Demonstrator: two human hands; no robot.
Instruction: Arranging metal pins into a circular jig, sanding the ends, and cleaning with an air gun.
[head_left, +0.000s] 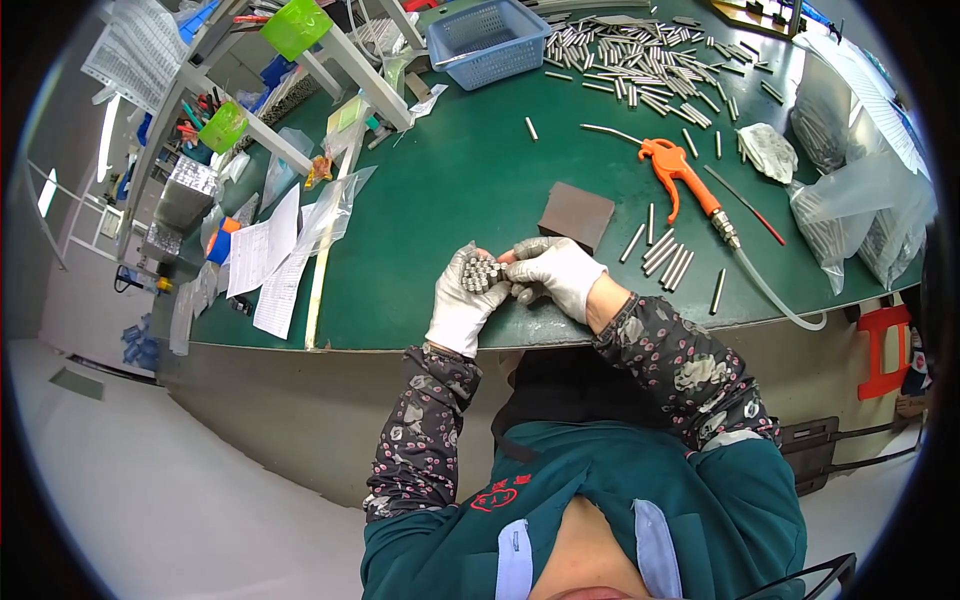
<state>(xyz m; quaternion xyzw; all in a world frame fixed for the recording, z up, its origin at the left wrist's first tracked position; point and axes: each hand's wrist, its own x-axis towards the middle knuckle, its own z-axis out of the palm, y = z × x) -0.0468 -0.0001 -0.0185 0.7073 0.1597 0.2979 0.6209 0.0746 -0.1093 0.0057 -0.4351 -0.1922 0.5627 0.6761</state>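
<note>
A bundle of short metal pins (481, 273), seen from their ends, sits in my left hand (462, 300), whose gloved fingers wrap round it. My right hand (556, 274), also in a white glove with grey fingertips, meets the bundle from the right. Its fingers are bent, and one pin near the thumb appears pinched there. Just beyond my right hand lies a flat brown block (577, 216). Several loose metal pins (668, 256) rest on the green table to the right of that hand.
The green table (420, 200) carries a large pin heap (640, 60) at the back and a blue basket (487, 45). An orange air blow gun (682, 180) with its hose, a thin red-ended rod (745, 205) and plastic bags of pins (850, 220) lie right. Papers (265, 255) lie left.
</note>
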